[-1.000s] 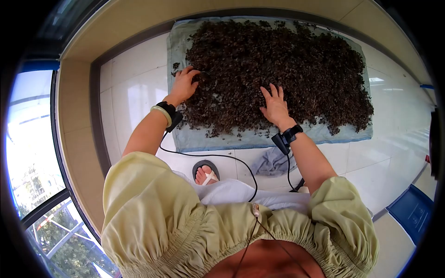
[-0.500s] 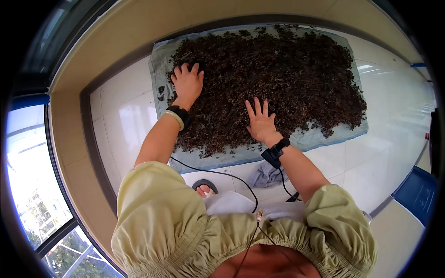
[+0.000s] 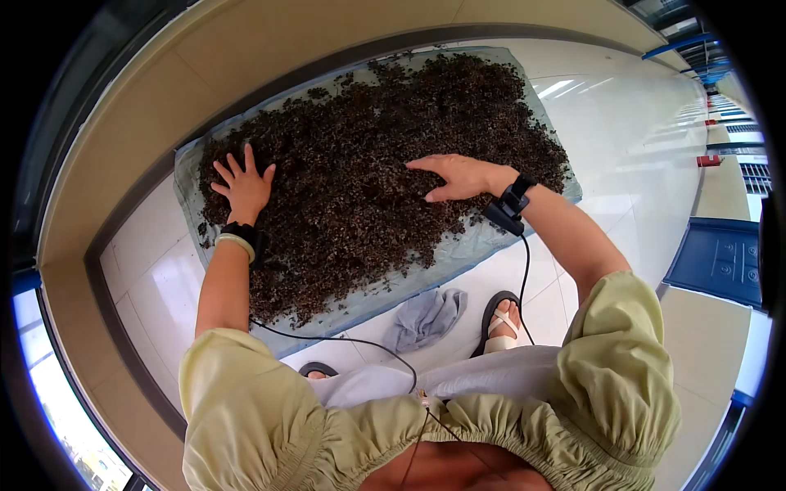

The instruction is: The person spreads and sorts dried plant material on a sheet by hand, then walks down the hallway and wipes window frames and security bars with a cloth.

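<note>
A thick layer of dark dried plant bits (image 3: 385,131) lies spread over a pale blue cloth (image 3: 483,241) on the white tiled floor. My left hand (image 3: 244,186) rests flat on the heap near its left end, fingers spread. My right hand (image 3: 455,175) lies palm down on the heap's near right part, fingers pointing left. Both hands hold nothing. Each wrist carries a black band with a cable running back to my body.
A crumpled grey rag (image 3: 424,317) lies on the tiles just in front of the cloth, between my sandalled feet (image 3: 501,317). A beige wall ledge (image 3: 246,49) runs behind the cloth. A blue panel (image 3: 720,260) stands on the right.
The view has swung to the right, so the cloth now sits tilted. My left hand slid toward the heap's left end; my right hand turned sideways and moved right across the heap.
</note>
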`<act>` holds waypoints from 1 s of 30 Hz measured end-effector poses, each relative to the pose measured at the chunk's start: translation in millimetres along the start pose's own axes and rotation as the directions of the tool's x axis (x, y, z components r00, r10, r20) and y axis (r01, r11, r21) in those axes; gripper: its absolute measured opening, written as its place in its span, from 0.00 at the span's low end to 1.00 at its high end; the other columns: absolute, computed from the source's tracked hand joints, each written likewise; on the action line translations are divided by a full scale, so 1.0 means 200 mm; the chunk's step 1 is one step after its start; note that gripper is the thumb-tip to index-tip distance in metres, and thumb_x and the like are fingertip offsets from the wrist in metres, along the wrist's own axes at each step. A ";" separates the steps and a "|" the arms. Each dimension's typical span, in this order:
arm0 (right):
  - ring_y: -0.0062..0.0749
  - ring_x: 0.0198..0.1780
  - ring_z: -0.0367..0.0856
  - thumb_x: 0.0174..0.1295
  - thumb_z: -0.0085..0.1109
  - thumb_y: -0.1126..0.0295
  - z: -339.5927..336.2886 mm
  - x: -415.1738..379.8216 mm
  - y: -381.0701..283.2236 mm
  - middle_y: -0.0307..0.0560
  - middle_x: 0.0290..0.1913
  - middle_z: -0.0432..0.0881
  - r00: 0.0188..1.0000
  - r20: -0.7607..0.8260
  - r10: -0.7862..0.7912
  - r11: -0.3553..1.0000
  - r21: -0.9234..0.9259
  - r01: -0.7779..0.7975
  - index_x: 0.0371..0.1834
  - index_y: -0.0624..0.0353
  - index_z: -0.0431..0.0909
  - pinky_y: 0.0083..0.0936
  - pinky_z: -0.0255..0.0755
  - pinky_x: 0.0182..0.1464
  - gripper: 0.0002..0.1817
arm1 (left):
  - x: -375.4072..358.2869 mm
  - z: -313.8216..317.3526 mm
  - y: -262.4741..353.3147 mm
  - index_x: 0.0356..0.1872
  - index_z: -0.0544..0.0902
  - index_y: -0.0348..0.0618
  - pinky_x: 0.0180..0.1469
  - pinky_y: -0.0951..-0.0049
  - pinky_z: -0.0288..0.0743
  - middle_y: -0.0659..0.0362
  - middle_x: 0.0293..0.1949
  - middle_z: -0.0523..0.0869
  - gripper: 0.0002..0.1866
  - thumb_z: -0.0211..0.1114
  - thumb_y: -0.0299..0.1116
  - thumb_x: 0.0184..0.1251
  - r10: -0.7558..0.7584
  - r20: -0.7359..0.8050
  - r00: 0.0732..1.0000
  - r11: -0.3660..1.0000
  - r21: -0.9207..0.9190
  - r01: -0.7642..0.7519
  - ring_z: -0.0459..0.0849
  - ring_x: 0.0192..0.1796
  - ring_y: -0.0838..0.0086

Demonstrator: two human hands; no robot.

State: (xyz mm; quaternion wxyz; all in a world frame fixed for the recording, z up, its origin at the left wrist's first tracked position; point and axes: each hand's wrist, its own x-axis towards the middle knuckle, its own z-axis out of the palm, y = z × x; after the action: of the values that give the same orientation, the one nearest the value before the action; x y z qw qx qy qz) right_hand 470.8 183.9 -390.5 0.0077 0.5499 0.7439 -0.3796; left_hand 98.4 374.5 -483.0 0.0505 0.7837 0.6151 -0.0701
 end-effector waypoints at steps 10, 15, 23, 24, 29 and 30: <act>0.60 0.69 0.67 0.56 0.71 0.63 -0.51 0.01 0.77 0.66 0.69 0.65 0.702 -0.588 0.401 0.869 0.002 -0.494 0.77 0.51 0.54 0.47 0.68 0.66 0.46 | -0.23 0.03 0.58 0.79 0.31 0.60 0.68 0.23 0.28 0.45 0.77 0.23 0.65 0.64 0.73 0.51 0.196 0.400 0.895 0.974 -0.183 -0.131 0.19 0.76 0.39; 0.70 0.75 0.49 0.55 0.73 0.62 -0.51 0.34 0.89 0.59 0.80 0.41 0.771 -0.471 0.429 0.817 -0.163 -0.553 0.79 0.35 0.49 0.63 0.62 0.69 0.51 | -0.20 0.06 0.63 0.79 0.30 0.56 0.67 0.22 0.28 0.43 0.77 0.21 0.65 0.65 0.70 0.53 0.131 0.433 0.892 0.988 -0.132 -0.081 0.19 0.76 0.36; 0.62 0.66 0.65 0.58 0.65 0.76 -0.43 0.45 0.93 0.60 0.67 0.64 0.713 -0.540 0.447 0.741 -0.223 -0.634 0.68 0.41 0.70 0.49 0.78 0.59 0.33 | -0.18 0.07 0.63 0.78 0.30 0.53 0.67 0.22 0.28 0.41 0.76 0.22 0.64 0.65 0.68 0.56 0.152 0.461 0.874 0.986 -0.138 -0.099 0.18 0.75 0.34; 0.58 0.62 0.70 0.56 0.66 0.73 -0.45 0.44 0.89 0.58 0.60 0.71 0.686 -0.639 0.347 0.741 -0.262 -0.618 0.61 0.44 0.76 0.45 0.81 0.54 0.27 | -0.17 0.07 0.63 0.78 0.29 0.53 0.67 0.22 0.28 0.40 0.76 0.22 0.63 0.64 0.68 0.56 0.155 0.462 0.873 0.985 -0.137 -0.103 0.18 0.75 0.34; 0.51 0.53 0.79 0.58 0.68 0.66 -0.49 0.45 0.54 0.56 0.51 0.78 0.580 -0.814 0.027 0.837 -0.299 -0.458 0.55 0.43 0.79 0.42 0.81 0.46 0.20 | -0.18 0.09 0.61 0.78 0.29 0.52 0.66 0.22 0.28 0.40 0.76 0.22 0.63 0.64 0.67 0.57 0.179 0.438 0.881 0.981 -0.150 -0.124 0.19 0.75 0.33; 0.52 0.49 0.80 0.58 0.67 0.67 -0.48 0.50 0.49 0.56 0.48 0.78 0.580 -0.814 0.014 0.872 -0.274 -0.406 0.54 0.44 0.79 0.43 0.80 0.44 0.19 | -0.18 0.10 0.62 0.78 0.29 0.52 0.66 0.22 0.28 0.40 0.76 0.22 0.63 0.64 0.68 0.57 0.179 0.439 0.880 0.981 -0.152 -0.124 0.19 0.75 0.33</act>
State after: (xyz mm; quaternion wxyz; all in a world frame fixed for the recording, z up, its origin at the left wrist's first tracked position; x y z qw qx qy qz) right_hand 550.6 330.4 -419.3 -0.1535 0.7301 0.6608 0.0822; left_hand 208.7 307.7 -496.6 0.2435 0.7873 0.5265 -0.2087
